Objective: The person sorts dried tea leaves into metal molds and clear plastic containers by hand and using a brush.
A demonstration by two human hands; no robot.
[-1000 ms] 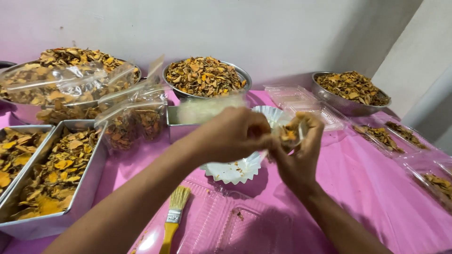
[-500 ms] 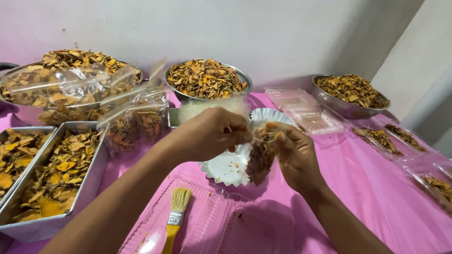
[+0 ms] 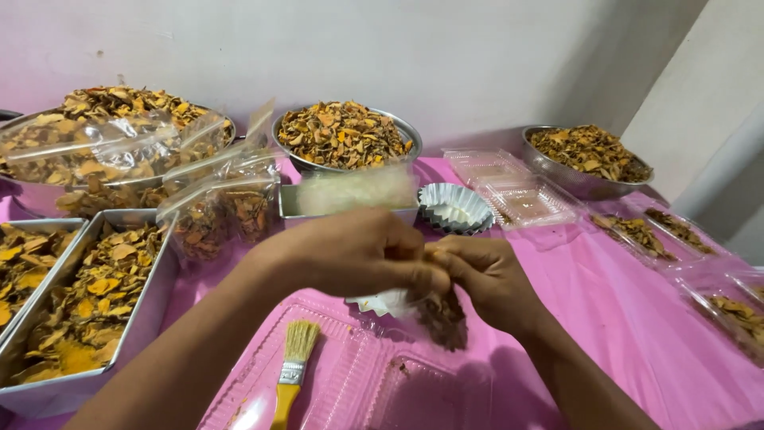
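Note:
My left hand [image 3: 362,253] and my right hand [image 3: 487,279] meet over the middle of the pink table [image 3: 613,318], both pinching the top of a small clear bag of dried orange-brown chips [image 3: 442,317] that hangs below them. A white fluted paper liner [image 3: 384,302] lies just under my left hand. An open clear plastic clamshell box [image 3: 374,382] sits in front of me, below the hanging bag. A yellow-handled brush [image 3: 292,370] rests on the clamshell's left half.
Steel bowls [image 3: 347,134] [image 3: 587,155] and metal trays [image 3: 95,295] of dried chips line the back and left. Filled clear bags [image 3: 224,209] lean by the trays. A stack of white liners [image 3: 454,209], empty clamshells [image 3: 521,195] and filled boxes [image 3: 652,235] stand at right.
Both hands have come down and toward me with the bag, now low over the clamshell. The stack of liners behind them has come into view.

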